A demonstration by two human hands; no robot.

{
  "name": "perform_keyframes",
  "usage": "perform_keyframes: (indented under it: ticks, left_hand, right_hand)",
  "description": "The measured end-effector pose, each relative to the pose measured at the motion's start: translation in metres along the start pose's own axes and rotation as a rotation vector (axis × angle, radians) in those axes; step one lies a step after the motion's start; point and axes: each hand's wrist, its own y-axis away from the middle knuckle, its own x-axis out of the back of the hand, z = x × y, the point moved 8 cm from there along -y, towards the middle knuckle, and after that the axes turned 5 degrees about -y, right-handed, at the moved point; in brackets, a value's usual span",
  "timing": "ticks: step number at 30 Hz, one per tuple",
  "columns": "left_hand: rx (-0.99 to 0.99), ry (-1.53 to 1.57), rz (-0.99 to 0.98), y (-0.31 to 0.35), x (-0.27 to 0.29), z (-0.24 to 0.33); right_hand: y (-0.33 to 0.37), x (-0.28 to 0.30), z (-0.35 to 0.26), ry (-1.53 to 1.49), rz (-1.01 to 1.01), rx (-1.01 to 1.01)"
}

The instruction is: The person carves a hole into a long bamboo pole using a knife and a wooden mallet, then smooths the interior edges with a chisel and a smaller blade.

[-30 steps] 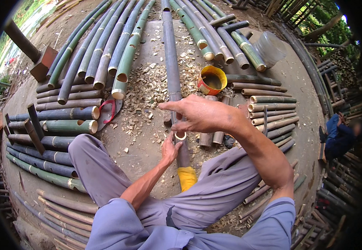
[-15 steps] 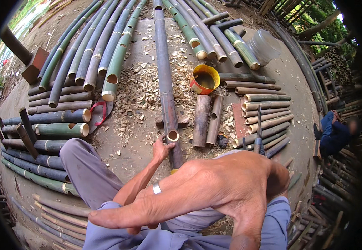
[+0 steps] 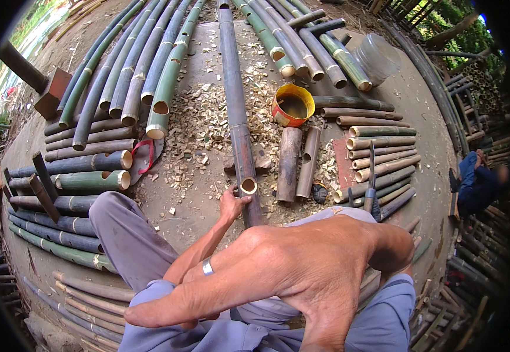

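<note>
A long dark bamboo pole (image 3: 235,105) runs away from me down the middle, with an oval hole cut near its close end. My left hand (image 3: 230,206) grips the pole's left side by that hole, thumb lying against it. Close to the camera, my right hand (image 3: 290,264) is raised with fingers stretched to the left and a silver ring on one finger. Nothing shows in it; its palm side is hidden. It covers part of my lap and the pole's close end. A dark block (image 3: 249,163) sits partly under the pole.
Wood chips (image 3: 199,126) litter the ground around the pole. A yellow-red bucket (image 3: 293,105) stands right of it, beside two short bamboo pieces (image 3: 290,164). Nearby is an upright blade (image 3: 372,161). Bamboo lengths (image 3: 167,88) lie on both sides. A person (image 3: 472,182) sits far right.
The view has shifted slightly, so the surroundings sit a little further right. My right hand has tilted a little, and my left hand stays on the pole.
</note>
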Motion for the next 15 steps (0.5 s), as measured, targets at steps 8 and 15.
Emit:
perform_keyframes:
  ticks: [8, 15]
  left_hand:
    - [-0.006, -0.001, 0.013, -0.002, 0.001, -0.001]
    - [0.014, -0.017, 0.014, -0.004, 0.004, -0.009]
  right_hand:
    - [0.001, 0.001, 0.006, 0.032, -0.058, -0.025]
    - [-0.003, 0.000, 0.001, -0.095, -0.026, 0.042]
